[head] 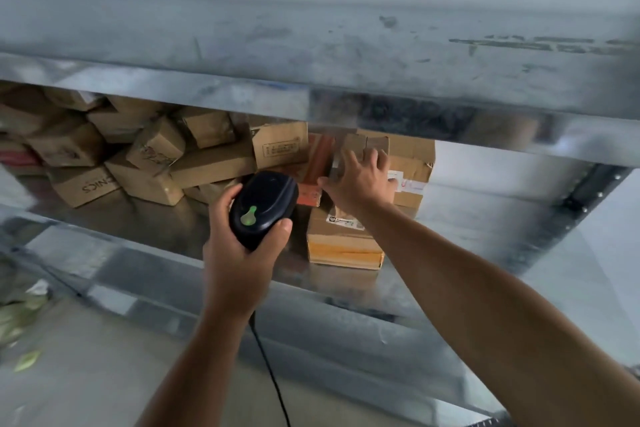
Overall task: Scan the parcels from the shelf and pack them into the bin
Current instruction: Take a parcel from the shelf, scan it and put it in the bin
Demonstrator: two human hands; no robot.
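Left hand [239, 253] grips scanner [263, 208], its length pointing into the shelf [156, 222]; right hand [360, 180] spread on parcel [375, 144].

You have brown cardboard parcels [145, 156] heaped on the metal shelf [156, 229]; right of them, a small taped box [375, 144] tops an orange-edged box [343, 253]. Black scanner [263, 204], green button facing you, sits in your left hand [239, 253].

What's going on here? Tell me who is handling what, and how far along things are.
A person stands at a metal shelf holding a pile of cardboard parcels. The left hand grips a black corded scanner just in front of the shelf. The right hand reaches in, fingers spread on a brown parcel at the pile's right end. That parcel is still on the shelf; no bin is in view.
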